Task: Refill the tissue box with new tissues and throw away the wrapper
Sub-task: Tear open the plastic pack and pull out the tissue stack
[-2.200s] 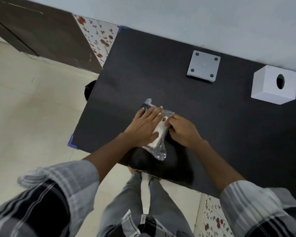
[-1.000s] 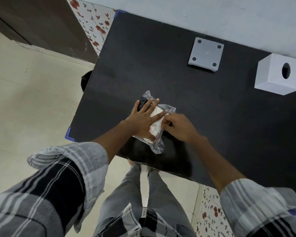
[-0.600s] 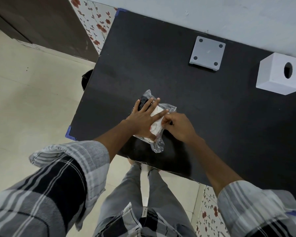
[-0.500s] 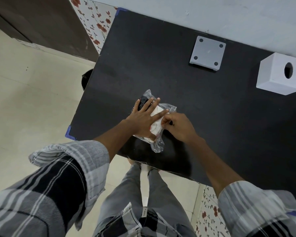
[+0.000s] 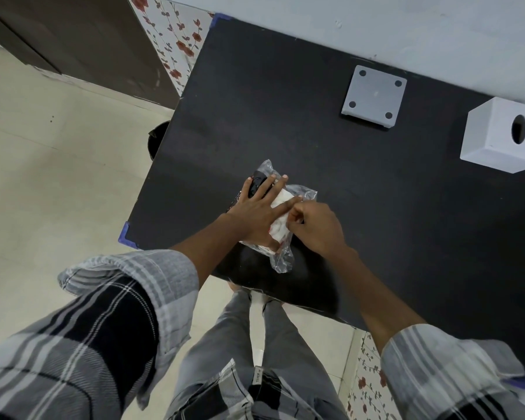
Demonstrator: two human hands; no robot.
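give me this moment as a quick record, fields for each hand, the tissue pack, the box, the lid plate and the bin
left hand: flat, fingers spread, pressing on the tissue pack
right hand: fingers curled, pinching the wrapper at the pack's right edge
tissue pack: clear wrapper, on the black table near its front edge, tissues inside
tissue box: white, far right, untouched, round hole showing
grey plate: flat by the wall, apart from the box
bin: dark, on the floor left of the table, mostly hidden

A home: flowered wall tiles [image 5: 176, 40], tiled floor [image 5: 58, 177].
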